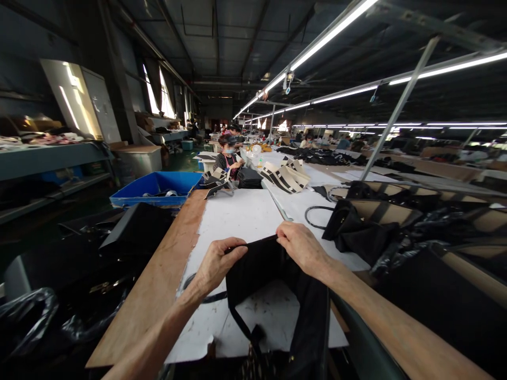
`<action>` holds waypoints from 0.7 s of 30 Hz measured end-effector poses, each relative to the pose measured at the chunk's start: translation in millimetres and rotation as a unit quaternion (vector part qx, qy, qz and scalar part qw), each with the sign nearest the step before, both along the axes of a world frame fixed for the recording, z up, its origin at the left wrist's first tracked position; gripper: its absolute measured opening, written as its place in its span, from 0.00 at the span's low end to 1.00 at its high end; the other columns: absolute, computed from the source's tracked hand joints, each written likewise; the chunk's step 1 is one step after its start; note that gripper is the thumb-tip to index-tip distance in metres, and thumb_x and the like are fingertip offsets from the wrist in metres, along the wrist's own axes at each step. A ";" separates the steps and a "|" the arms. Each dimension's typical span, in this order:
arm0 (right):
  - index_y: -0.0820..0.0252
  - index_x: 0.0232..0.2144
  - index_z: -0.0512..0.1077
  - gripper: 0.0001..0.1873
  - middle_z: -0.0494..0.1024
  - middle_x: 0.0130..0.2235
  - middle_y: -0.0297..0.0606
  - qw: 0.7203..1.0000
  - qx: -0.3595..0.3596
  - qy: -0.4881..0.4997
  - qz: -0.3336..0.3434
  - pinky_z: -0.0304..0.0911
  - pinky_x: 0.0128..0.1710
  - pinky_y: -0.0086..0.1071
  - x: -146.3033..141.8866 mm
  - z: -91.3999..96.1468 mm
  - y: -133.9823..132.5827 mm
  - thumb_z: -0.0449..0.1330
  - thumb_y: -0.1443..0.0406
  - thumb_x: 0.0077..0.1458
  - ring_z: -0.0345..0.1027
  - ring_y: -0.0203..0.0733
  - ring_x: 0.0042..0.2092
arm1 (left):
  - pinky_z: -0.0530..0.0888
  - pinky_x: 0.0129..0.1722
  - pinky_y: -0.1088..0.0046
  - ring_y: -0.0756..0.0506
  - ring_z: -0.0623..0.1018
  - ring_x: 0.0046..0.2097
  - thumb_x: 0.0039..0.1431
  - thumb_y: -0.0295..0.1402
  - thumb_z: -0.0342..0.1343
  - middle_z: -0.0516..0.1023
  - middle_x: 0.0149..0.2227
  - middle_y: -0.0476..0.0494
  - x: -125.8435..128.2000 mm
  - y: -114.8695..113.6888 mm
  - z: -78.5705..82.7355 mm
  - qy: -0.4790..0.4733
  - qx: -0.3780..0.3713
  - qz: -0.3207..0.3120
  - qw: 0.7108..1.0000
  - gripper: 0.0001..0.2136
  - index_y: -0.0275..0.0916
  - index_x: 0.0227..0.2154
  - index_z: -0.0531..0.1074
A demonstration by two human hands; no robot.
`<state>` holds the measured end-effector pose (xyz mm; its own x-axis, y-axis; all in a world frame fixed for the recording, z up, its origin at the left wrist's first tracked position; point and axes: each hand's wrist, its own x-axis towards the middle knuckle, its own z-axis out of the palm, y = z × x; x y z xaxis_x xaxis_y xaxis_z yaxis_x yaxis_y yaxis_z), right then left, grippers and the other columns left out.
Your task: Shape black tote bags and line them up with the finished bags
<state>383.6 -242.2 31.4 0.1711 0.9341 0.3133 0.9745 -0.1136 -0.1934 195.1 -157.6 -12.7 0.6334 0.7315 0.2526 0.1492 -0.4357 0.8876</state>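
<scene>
A black fabric bag piece (259,266) is stretched upright between my two hands over the white-covered table (245,211). My left hand (217,258) pinches its top edge at the left corner, thumb along the rim. At the right end of the same edge, my right hand (299,245) grips with bent fingers. Below, the black material hangs in a loop toward me, with the white sheet showing through the gap. A dark curved handle (214,298) lies by my left wrist. The lower part of the piece runs out of the picture.
Black bags with tan insides (372,211) crowd the right side. A blue bin (156,187) and a dark heap of bags (134,232) stand left. Patterned cream-and-black pieces (287,177) lie ahead, near a seated person (229,155). A metal pole (400,108) rises at right.
</scene>
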 end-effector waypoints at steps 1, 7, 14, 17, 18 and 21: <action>0.60 0.19 0.62 0.07 0.71 0.27 0.35 1.000 0.003 -0.004 0.002 0.52 0.33 0.27 0.2 -0.4 0.1 0.50 0.70 0.47 0.63 0.36 0.32 | 0.62 0.27 0.79 0.52 0.66 0.27 0.51 0.39 0.49 0.69 0.24 0.52 0.7 -0.6 0.1 -0.002 -0.002 0.000 1.000 0.12 0.37 0.28 0.72; 0.61 0.19 0.63 0.08 0.70 0.26 0.35 1.000 0.008 -0.020 -0.001 0.52 0.32 0.27 1.4 -2.9 1.1 0.50 0.71 0.47 0.62 0.35 0.30 | 0.61 0.26 0.79 0.52 0.65 0.26 0.51 0.37 0.47 0.69 0.23 0.51 4.0 -3.2 2.4 0.023 0.009 0.004 1.000 0.11 0.36 0.27 0.71; 0.60 0.21 0.67 0.07 0.72 0.28 0.36 0.999 -0.007 -0.021 -0.039 0.52 0.32 0.28 -0.4 -0.7 4.7 0.50 0.71 0.46 0.63 0.37 0.33 | 0.64 0.35 0.72 0.46 0.71 0.35 0.47 0.26 0.46 0.74 0.31 0.46 21.6 -11.5 31.8 0.188 0.220 0.073 0.954 0.10 0.40 0.29 0.71; 0.60 0.25 0.69 0.08 0.73 0.30 0.37 0.998 -0.022 -0.021 -0.053 0.53 0.33 0.29 -2.0 2.6 8.8 0.50 0.71 0.46 0.64 0.39 0.36 | 0.65 0.35 0.69 0.43 0.72 0.38 0.49 0.29 0.47 0.75 0.34 0.42 47.1 -13.8 40.7 0.252 0.279 0.046 0.925 0.10 0.39 0.34 0.70; 0.60 0.26 0.69 0.08 0.73 0.30 0.37 0.998 -0.028 -0.021 -0.055 0.54 0.33 0.29 -2.5 4.0 8.8 0.50 0.71 0.47 0.65 0.40 0.36 | 0.65 0.35 0.68 0.42 0.72 0.38 0.50 0.30 0.47 0.75 0.34 0.41 56.0 -13.5 41.3 0.266 0.288 0.033 0.919 0.10 0.39 0.34 0.70; 0.60 0.27 0.68 0.09 0.72 0.36 0.39 0.999 -0.021 -0.030 -0.030 0.56 0.37 0.30 -3.6 9.0 -1.3 0.49 0.72 0.48 0.64 0.39 0.40 | 0.66 0.34 0.69 0.42 0.73 0.37 0.52 0.31 0.45 0.75 0.33 0.40 75.5 -10.0 37.8 0.293 0.290 0.013 0.911 0.10 0.38 0.31 0.71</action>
